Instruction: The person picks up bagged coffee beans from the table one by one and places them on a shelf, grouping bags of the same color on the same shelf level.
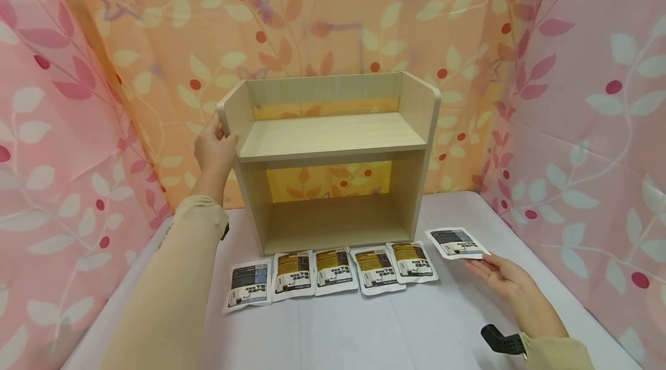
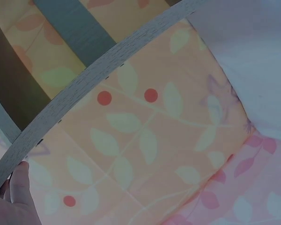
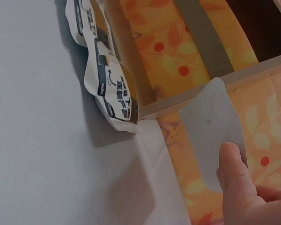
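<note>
A pale wooden two-tier shelf (image 1: pixel 333 136) stands on the white-covered table. My left hand (image 1: pixel 214 147) grips the front edge of its left side panel; in the left wrist view the fingers (image 2: pixel 21 187) curl at that panel's edge. To the right of the shelf, my right hand (image 1: pixel 502 277) pinches a white pouch (image 1: pixel 458 243) with a dark label by its near corner, held above the table. The right wrist view shows the plain back of this pouch (image 3: pixel 208 126) under the thumb. Both shelf tiers hold nothing visible.
Along the shelf's front lies a row of pouches: a dark-labelled pouch (image 1: pixel 248 284) at the left, then several gold-labelled pouches (image 1: pixel 335 269), the two rightmost overlapping. Flowered curtains (image 1: pixel 588 127) enclose the back and sides of the table (image 1: pixel 333 335).
</note>
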`<state>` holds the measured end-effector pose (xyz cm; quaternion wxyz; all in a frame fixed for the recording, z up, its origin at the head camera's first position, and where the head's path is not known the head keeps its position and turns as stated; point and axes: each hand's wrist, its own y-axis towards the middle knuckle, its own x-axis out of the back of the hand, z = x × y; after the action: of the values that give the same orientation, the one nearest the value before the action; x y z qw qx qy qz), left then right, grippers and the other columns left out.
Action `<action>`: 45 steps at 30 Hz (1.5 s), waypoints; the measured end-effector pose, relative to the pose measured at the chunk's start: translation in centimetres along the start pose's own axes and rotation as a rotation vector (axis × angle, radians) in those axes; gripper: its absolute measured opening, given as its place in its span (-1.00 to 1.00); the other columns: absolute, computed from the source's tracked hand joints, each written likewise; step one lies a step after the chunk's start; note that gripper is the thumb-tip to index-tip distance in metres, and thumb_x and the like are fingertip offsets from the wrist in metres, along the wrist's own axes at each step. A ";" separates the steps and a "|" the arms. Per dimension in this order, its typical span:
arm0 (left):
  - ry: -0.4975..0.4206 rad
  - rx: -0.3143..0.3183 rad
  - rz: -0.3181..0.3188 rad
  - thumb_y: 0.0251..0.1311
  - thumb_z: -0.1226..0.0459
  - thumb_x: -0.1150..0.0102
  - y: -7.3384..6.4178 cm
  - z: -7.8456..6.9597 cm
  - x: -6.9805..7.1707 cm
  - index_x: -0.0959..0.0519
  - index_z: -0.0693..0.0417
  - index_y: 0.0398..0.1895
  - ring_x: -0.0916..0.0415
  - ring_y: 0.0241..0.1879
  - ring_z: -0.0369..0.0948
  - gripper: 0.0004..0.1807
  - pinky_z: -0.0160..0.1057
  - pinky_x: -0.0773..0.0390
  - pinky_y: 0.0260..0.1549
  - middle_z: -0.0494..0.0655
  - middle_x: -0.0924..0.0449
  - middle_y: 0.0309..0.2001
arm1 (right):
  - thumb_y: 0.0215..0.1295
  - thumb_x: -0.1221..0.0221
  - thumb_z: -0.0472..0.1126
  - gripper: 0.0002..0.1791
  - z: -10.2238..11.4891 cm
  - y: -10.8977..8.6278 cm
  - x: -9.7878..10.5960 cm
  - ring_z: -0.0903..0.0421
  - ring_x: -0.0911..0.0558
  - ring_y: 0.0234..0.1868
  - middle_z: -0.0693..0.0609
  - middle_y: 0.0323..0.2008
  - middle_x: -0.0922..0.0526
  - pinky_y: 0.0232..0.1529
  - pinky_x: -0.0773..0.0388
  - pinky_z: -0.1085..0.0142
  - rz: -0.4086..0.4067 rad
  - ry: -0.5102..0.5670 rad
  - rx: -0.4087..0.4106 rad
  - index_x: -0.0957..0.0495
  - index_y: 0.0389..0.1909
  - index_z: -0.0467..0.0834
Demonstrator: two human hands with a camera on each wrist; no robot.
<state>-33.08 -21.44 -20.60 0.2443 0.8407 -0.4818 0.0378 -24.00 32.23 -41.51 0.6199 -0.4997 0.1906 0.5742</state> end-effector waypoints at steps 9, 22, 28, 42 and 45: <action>0.000 0.006 0.006 0.29 0.35 -0.09 -0.1 0.0 -0.1 -0.18 -0.17 0.48 -0.36 0.27 -0.14 -0.31 -0.20 -0.31 0.24 0.08 -0.46 0.24 | 0.47 0.14 -0.39 -0.36 -0.5 -1.3 -1.7 -0.20 -0.68 -0.28 -0.28 -0.35 -0.65 0.18 -0.31 -0.03 0.021 -0.035 0.029 0.10 0.44 0.05; 0.017 -0.021 -0.002 0.28 0.34 -0.08 0.0 0.2 0.1 -0.20 -0.15 0.47 -0.37 0.26 -0.13 -0.32 -0.19 -0.31 0.24 0.10 -0.47 0.23 | 0.45 0.09 -0.42 -0.60 -0.9 -2.4 -3.8 -0.20 -0.69 -0.23 -0.28 -0.30 -0.66 0.13 -0.38 -0.05 0.100 -0.042 0.052 -0.14 0.23 -0.12; 0.026 -0.019 0.001 0.28 0.34 -0.06 -0.2 0.2 0.0 -0.19 -0.15 0.47 -0.38 0.25 -0.10 -0.32 -0.18 -0.31 0.24 0.11 -0.46 0.24 | 0.47 0.13 -0.42 -0.84 -0.9 -3.0 -4.6 -0.24 -0.68 -0.22 -0.31 -0.28 -0.66 0.14 -0.35 -0.06 0.182 -0.023 0.055 -0.43 -0.18 -0.36; 0.024 -0.028 -0.006 0.29 0.34 -0.08 0.1 0.2 0.0 -0.20 -0.12 0.47 -0.35 0.28 -0.09 -0.32 -0.17 -0.28 0.26 0.09 -0.42 0.28 | 0.45 0.10 -0.43 -0.81 -1.0 -3.9 -6.9 -0.23 -0.68 -0.18 -0.31 -0.23 -0.66 0.15 -0.35 -0.02 0.267 -0.024 0.073 -0.49 -0.28 -0.36; 0.017 -0.029 -0.006 0.29 0.34 -0.08 0.1 0.3 -0.1 -0.21 -0.13 0.47 -0.36 0.27 -0.10 -0.33 -0.17 -0.29 0.26 0.09 -0.41 0.28 | 0.45 0.09 -0.43 -0.80 -1.1 -4.0 -7.2 -0.24 -0.68 -0.18 -0.31 -0.23 -0.66 0.11 -0.40 -0.03 0.270 -0.021 0.073 -0.50 -0.29 -0.37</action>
<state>-33.22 -21.56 -20.84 0.2604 0.8382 -0.4777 0.0373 -21.95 28.20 -34.48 0.5567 -0.4405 0.2704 0.6503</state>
